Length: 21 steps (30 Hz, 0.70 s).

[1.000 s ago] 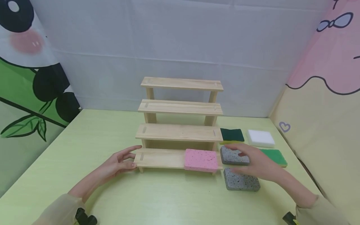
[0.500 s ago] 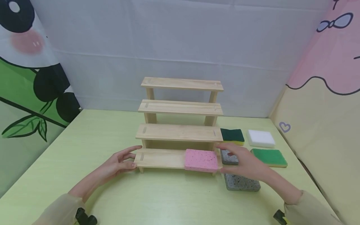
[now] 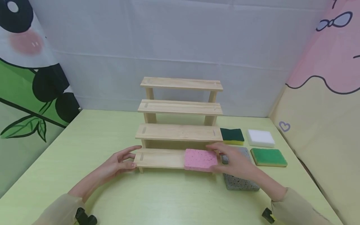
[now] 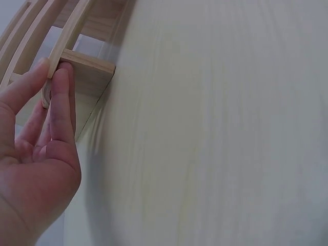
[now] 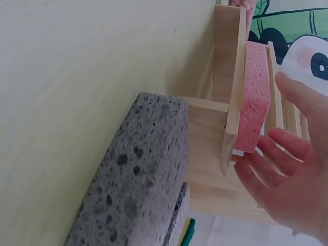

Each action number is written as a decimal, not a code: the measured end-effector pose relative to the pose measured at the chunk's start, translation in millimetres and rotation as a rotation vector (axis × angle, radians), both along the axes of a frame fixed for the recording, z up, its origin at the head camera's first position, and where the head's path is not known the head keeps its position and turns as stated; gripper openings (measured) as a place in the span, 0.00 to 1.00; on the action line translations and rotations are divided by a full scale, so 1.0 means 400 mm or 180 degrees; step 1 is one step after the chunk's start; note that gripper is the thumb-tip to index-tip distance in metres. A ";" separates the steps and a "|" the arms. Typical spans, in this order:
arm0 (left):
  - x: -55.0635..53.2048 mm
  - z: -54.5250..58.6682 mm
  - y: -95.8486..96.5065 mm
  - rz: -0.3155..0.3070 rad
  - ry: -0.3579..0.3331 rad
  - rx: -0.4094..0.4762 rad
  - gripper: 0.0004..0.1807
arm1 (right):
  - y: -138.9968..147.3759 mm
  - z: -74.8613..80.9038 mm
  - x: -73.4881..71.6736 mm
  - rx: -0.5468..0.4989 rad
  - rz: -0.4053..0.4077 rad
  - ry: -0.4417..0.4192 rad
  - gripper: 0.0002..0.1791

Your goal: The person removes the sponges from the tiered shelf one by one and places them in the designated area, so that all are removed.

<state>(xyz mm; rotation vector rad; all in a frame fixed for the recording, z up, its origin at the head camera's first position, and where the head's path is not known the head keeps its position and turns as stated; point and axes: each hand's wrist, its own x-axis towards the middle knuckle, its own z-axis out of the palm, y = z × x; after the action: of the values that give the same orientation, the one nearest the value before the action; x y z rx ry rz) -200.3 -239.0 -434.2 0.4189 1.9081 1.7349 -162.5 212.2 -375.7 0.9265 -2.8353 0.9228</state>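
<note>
Pink sponge (image 3: 201, 159), flat rectangular slab, porous speckled face, lies on the right end of the bottom step of the wooden tiered rack (image 3: 180, 107). Right hand (image 3: 233, 159) with relaxed, spread fingers is at the sponge's right edge, gripping nothing. Left hand (image 3: 119, 162) has straight fingers pressed against the rack's left end. Two grey speckled sponges (image 3: 241, 182) sit on the worktop (image 3: 84, 150) just right of the rack.
</note>
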 end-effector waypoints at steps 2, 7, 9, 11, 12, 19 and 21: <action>0.000 0.001 0.000 0.0005 0.0007 -0.0012 0.40 | -0.007 -0.003 -0.003 0.0002 0.0026 -0.0020 0.37; -0.001 0.003 0.002 0.0014 0.0028 -0.0055 0.40 | -0.017 -0.006 -0.003 0.0070 0.0016 -0.0029 0.39; -0.002 0.002 0.002 0.0027 0.0020 -0.0067 0.40 | -0.020 -0.007 -0.002 0.0149 -0.0032 0.0006 0.39; -0.002 0.001 0.002 0.0046 0.0010 -0.0080 0.40 | -0.022 -0.009 -0.001 0.0227 -0.0086 0.0027 0.40; -0.002 0.001 0.001 0.0050 0.0013 -0.0082 0.40 | -0.023 -0.011 -0.001 0.0267 -0.0111 0.0032 0.40; 0.001 0.002 0.000 0.0060 0.0021 -0.0064 0.40 | -0.025 -0.013 0.001 0.0270 -0.0160 -0.0021 0.38; 0.001 0.002 0.000 0.0057 0.0019 -0.0059 0.40 | -0.026 -0.013 0.000 0.0291 -0.0156 -0.0011 0.38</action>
<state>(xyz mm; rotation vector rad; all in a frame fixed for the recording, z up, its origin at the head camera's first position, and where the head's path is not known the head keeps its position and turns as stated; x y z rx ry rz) -199.7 -238.9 -433.2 0.4019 1.9362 1.7280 -162.3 201.7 -380.8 0.8597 -2.9108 0.7968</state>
